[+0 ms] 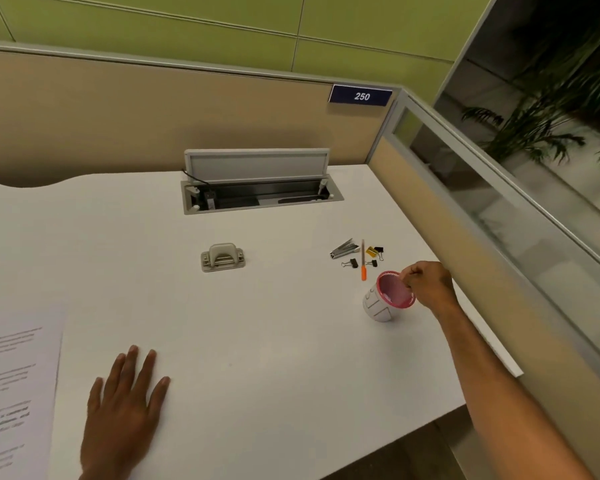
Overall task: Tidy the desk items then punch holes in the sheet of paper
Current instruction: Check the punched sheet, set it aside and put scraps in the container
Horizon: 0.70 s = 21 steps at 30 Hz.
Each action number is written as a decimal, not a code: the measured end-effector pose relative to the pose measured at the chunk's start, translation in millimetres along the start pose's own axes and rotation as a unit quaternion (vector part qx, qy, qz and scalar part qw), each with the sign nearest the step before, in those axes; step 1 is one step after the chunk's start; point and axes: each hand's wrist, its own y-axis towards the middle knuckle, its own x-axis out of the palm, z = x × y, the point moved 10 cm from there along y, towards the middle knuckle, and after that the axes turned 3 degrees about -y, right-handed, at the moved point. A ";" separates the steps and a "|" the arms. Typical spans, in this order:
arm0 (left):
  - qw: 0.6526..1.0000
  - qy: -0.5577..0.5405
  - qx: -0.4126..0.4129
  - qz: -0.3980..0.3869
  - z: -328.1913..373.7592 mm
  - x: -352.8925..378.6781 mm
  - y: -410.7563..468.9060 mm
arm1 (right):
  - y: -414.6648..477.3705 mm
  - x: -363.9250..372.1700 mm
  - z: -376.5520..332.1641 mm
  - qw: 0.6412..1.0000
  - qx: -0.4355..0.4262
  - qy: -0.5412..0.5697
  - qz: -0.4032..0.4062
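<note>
A white cup with a pink inside (pixel 381 306) stands tilted on the white desk (pixel 257 323) at the right. My right hand (pixel 428 284) pinches its far rim. Just behind the cup lie an orange pen (pixel 363 259), a metal nail clipper (pixel 344 249) and several small binder clips (pixel 373 256). A beige hole punch (pixel 223 257) sits at the desk's middle. A printed sheet of paper (pixel 14 393) lies at the left edge. My left hand (pixel 123 417) rests flat on the desk beside the sheet, fingers spread, holding nothing.
An open cable tray with a raised grey lid (pixel 257 185) is set into the desk at the back. Beige partition walls close off the back and right; the right one has a glass top (pixel 499 202). A sign reading 250 (pixel 361 95) hangs in the corner.
</note>
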 end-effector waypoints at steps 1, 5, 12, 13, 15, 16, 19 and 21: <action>1.000 -0.001 0.000 0.001 0.2 0.0 0.0 | 2.9 -0.4 0.0 1.000 -0.009 -0.022 -0.001; 1.000 0.000 0.001 0.001 1.4 -1.2 -1.2 | 12.2 2.2 3.3 0.998 -0.028 -0.063 -0.008; 1.000 0.003 0.000 -0.002 2.8 -2.2 -0.9 | 17.4 5.7 -0.6 0.991 -0.066 -0.113 -0.010; 1.000 0.003 0.000 -0.002 2.7 -2.4 -1.1 | 16.7 6.4 -1.7 0.990 -0.074 -0.116 -0.012; 1.000 0.003 0.001 0.000 2.1 -2.4 -1.6 | 15.4 6.9 -2.8 0.989 -0.080 -0.122 -0.013; 1.000 0.003 0.001 -0.001 1.8 -1.8 -1.5 | 14.8 6.9 -2.7 0.989 -0.079 -0.126 -0.012; 1.000 0.006 0.002 -0.003 -0.2 0.8 -0.6 | 13.1 6.7 -1.8 0.989 -0.074 -0.130 -0.003; 1.000 0.007 0.002 -0.004 -1.4 2.3 -0.9 | 11.8 6.2 -0.2 0.990 -0.063 -0.127 0.004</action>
